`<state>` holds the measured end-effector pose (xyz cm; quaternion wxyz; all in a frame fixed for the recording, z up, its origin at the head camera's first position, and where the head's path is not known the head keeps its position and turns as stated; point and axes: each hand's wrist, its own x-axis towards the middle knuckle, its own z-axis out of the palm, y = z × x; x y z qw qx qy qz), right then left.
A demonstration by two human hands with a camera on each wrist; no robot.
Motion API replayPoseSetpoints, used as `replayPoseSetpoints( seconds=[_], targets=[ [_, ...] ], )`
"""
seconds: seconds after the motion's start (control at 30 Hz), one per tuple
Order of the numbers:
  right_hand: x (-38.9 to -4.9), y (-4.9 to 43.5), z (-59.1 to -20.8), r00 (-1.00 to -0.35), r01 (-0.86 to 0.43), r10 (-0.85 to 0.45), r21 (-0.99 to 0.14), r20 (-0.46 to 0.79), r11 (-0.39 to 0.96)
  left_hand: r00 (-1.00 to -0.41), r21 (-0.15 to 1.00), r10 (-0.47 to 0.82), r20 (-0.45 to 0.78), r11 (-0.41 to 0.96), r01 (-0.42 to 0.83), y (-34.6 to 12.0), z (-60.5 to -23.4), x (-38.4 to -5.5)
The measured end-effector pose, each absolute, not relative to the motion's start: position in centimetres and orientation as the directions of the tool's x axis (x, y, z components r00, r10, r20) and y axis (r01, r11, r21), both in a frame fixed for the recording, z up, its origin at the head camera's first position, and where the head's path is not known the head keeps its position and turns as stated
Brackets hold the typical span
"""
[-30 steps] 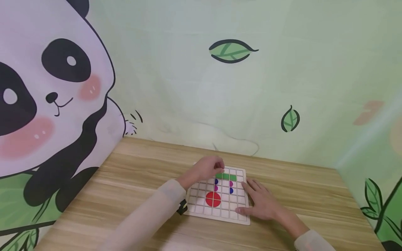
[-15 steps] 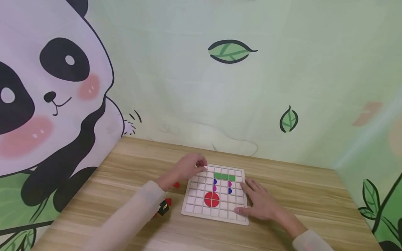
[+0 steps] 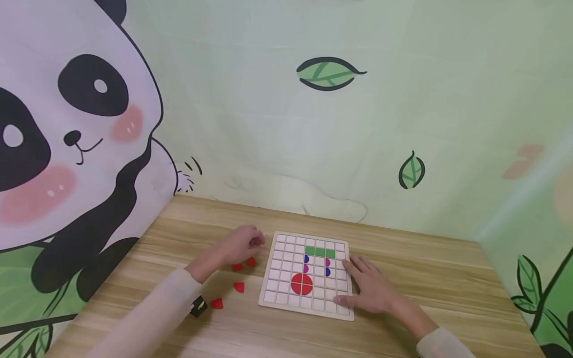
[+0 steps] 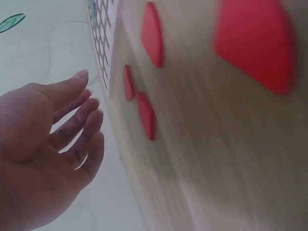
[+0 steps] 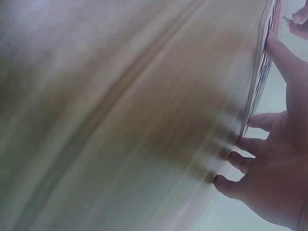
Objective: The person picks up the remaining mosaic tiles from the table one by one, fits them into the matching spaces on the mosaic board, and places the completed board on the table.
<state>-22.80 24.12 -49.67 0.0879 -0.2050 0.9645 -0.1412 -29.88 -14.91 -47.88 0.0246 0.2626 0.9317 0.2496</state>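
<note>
A white gridded board (image 3: 279, 286) lies on the wooden table, bearing a row of green squares (image 3: 320, 252), blue and magenta half-round pieces (image 3: 328, 262) and a red circle of quarter pieces (image 3: 302, 284). Left of the board, my left hand (image 3: 241, 244) hovers above the table; in the left wrist view its fingers (image 4: 82, 118) are loosely bent and hold nothing. Several loose red quarter pieces (image 3: 239, 287) lie beneath and beside that arm. My right hand (image 3: 373, 288) rests at the board's right edge, fingers spread, thumb on its lower right corner.
Partly behind the left sleeve (image 3: 156, 308) sits a small black object (image 3: 198, 306) with a yellow mark, near the red pieces. A wall cloth printed with a panda (image 3: 85, 139) and leaves borders the table (image 3: 385, 338) at the back and sides.
My left hand has moved left from above the board's top rows to beyond its left edge, uncovering the grid and the loose red pieces. The right hand stays put.
</note>
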Motion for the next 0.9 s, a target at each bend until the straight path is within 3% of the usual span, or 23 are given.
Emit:
replayPoseSetpoints(
  seconds=[0.37,0.9],
  targets=[
    [-23.1,24.3,-49.9,-0.901,-0.376,-0.421,-0.299,-0.104,0.877,-0.817,0.429,0.575,-0.028,0.746,0.510,-17.3,-48.4,-28.3],
    [-22.6,24.2,-49.4,-0.899,-0.372,-0.423,-0.317,-0.110,0.873,-0.823,0.460,0.569,-0.003,0.731,0.504,-17.4,-49.0,-28.2]
  ],
)
